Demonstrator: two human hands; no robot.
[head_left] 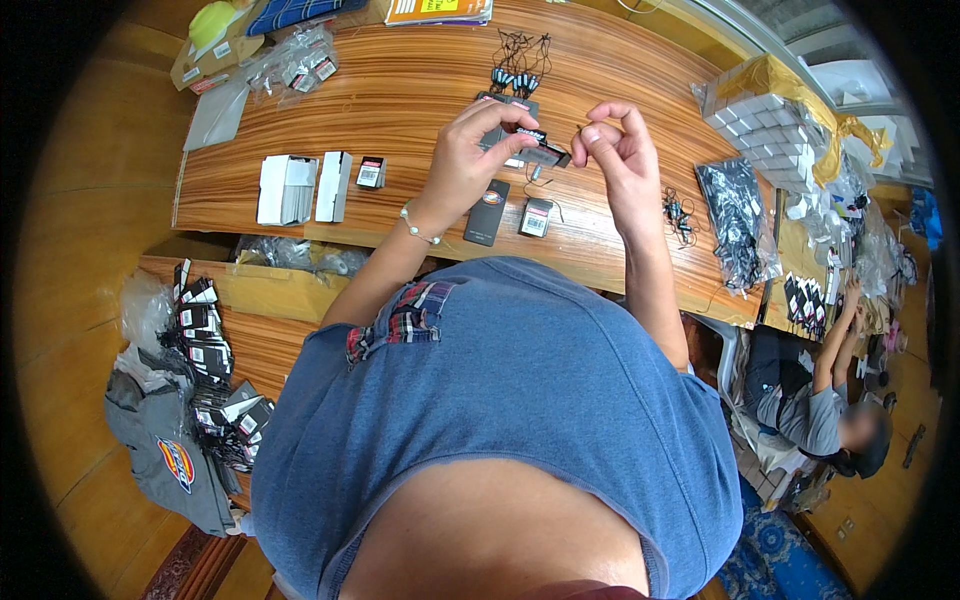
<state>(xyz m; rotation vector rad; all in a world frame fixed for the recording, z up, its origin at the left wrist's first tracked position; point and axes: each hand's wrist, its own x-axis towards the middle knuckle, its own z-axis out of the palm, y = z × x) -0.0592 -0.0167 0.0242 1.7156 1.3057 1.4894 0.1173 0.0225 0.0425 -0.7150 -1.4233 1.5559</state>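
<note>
Tabletop (400,70): wood-grain, smooth, lightly glossy. Upright black tag (487,212) at centre: smooth, matt card. White box (334,188), left: smooth, matt paperboard. Plastic bag (275,62), far left: clear, crinkled, glossy. Tape (860,148), far right: glossy, translucent plastic. Shirt (530,370): matt blue cloth.

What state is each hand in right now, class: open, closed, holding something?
Left hand: closed, holding a black hang tag.
Right hand: closed in a pinch; anything held is too small to tell.
</note>
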